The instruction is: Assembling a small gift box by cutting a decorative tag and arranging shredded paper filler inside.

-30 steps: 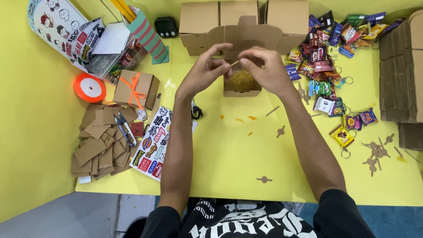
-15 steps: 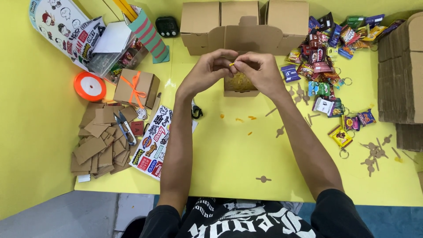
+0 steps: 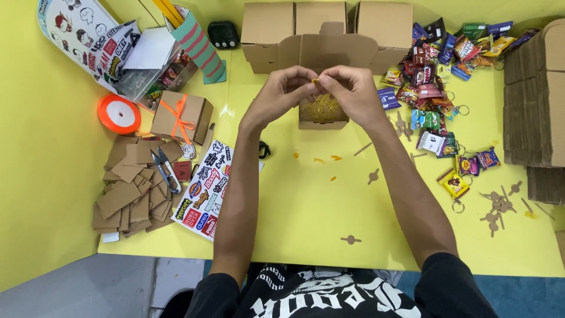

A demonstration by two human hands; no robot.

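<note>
A small open cardboard box stands on the yellow table, filled with yellow shredded paper. Its lid stands up behind it. My left hand and my right hand meet just above the box, fingertips pinched together on a small tuft of the yellow shred. A few orange-yellow scraps lie on the table in front of the box.
Closed cardboard boxes stand at the back. Snack packets and key rings lie right, a flat cardboard stack far right. At left: a ribbon-tied box, an orange ribbon spool, snips, cardboard pieces, a sticker sheet.
My hands have drawn closer together above the box, fingertips now pinched on the shred. Earlier they were spread wider at the box's rim.
</note>
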